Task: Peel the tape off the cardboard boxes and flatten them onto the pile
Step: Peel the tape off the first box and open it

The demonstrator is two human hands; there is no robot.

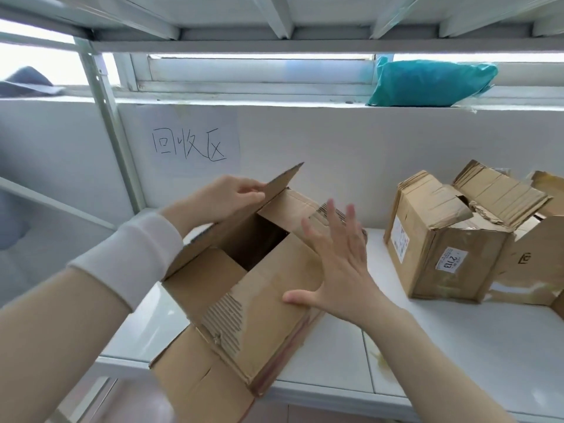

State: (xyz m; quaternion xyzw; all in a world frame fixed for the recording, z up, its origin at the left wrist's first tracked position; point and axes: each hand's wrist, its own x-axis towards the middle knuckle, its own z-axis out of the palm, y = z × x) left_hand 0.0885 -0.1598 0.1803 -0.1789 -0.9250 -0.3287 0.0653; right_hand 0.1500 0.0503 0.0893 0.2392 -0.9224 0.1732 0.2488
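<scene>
Pinching the far flap (282, 181) of the box (262, 303), the left hand (227, 197) grips while the right hand (338, 264) rests spread-fingered on top.

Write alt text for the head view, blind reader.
A person's left hand grips a raised flap of an open cardboard box on a white shelf, while the right hand spreads open over its side. More torn boxes stand to the right.

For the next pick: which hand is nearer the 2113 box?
Right. The right hand, over the open box, is beside the 2113 box; the left hand grips a flap farther left.
</scene>
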